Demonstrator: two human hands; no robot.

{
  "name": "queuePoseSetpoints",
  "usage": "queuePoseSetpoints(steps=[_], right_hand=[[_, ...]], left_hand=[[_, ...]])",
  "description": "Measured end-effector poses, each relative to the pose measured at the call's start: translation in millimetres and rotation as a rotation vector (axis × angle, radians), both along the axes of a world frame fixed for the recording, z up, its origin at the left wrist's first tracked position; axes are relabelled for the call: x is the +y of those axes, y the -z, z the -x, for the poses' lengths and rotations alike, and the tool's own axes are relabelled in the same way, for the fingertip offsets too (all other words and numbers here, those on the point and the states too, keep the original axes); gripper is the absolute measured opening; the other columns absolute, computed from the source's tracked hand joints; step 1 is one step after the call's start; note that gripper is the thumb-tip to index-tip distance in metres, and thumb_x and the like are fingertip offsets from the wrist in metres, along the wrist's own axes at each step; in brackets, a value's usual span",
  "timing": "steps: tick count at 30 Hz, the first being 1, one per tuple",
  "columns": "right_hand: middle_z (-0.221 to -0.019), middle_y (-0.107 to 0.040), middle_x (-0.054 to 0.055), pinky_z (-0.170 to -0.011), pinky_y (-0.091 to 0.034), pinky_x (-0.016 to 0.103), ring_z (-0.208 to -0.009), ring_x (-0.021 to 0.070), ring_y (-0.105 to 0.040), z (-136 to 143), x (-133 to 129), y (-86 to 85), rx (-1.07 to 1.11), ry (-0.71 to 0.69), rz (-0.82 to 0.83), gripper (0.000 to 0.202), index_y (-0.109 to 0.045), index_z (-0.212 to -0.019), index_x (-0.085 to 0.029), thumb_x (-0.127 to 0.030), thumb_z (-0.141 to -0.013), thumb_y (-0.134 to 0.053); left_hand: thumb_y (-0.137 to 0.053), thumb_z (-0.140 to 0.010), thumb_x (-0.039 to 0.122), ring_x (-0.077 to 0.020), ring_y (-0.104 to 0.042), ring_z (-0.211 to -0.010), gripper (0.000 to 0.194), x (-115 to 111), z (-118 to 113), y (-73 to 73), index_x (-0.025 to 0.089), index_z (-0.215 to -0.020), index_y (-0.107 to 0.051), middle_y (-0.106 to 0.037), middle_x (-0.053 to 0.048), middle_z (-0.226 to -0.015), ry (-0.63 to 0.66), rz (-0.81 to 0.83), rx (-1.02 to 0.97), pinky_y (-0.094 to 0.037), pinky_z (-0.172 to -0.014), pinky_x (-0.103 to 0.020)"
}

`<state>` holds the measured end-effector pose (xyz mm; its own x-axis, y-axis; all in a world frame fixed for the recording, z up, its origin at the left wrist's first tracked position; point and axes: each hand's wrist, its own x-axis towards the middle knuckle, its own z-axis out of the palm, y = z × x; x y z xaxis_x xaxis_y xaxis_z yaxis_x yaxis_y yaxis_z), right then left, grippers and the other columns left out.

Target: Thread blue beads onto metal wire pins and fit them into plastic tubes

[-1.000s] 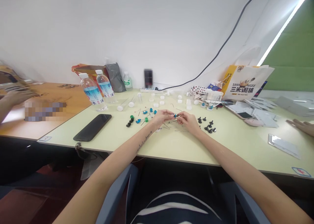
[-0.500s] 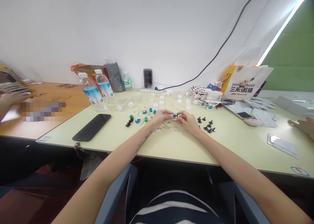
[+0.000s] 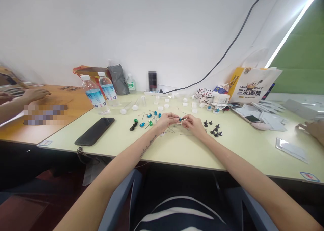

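Fingertips of my left hand [image 3: 165, 121] and my right hand [image 3: 192, 124] meet over the pale table, both pinching a small blue and black piece [image 3: 180, 119] between them. Its finer details are too small to make out. Left of my left hand lie small blue pieces [image 3: 142, 124], a green piece [image 3: 151, 123] and several black pieces [image 3: 132, 127]. To the right of my right hand stand several black pieces with round bases [image 3: 216, 130]. Thin metal pins [image 3: 171, 130] are scattered beneath and around my hands.
A black phone [image 3: 95, 131] lies at the left, with water bottles [image 3: 94, 95] behind. Clear tubes with white caps [image 3: 135, 107] lie at the back. A paper bag [image 3: 250, 85] stands right. Other people's hands show at the left [image 3: 36, 95] and right edge [image 3: 314, 129].
At the left table, another person's hand has moved to the right. My own two hands have hardly moved, and they keep hold of the small piece.
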<state>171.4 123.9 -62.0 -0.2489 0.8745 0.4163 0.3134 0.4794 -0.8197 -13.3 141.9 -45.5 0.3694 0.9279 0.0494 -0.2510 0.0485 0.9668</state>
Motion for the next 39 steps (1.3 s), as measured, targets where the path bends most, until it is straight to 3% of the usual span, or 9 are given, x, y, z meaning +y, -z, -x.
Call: queuePoseSetpoints(steps=[11, 39], right_hand=[[-0.071, -0.067, 0.002, -0.058, -0.052, 0.028, -0.057, 0.0152, -0.063, 0.5, -0.2, -1.0, -0.014, 0.014, -0.008, 0.027, -0.055, -0.097, -0.020, -0.040, -0.079, -0.054], [-0.070, -0.066, 0.001, -0.058, -0.052, 0.029, -0.058, 0.0151, -0.063, 0.5, 0.2, 0.6, -0.001, 0.011, 0.001, 0.024, -0.054, -0.094, -0.021, -0.040, -0.078, -0.055]], left_hand=[[-0.076, -0.060, 0.016, -0.0135, -0.065, -0.073, 0.026, -2.9, -0.4, -4.4, 0.008, -0.079, -0.061, -0.065, -0.004, -0.071, -0.015, 0.008, -0.003, -0.044, -0.090, -0.033], [-0.076, -0.060, 0.018, -0.0154, -0.065, -0.075, 0.027, 0.5, 0.6, 0.6, 0.009, -0.080, -0.061, -0.066, -0.005, -0.072, 0.003, -0.011, -0.010, -0.045, -0.089, -0.034]])
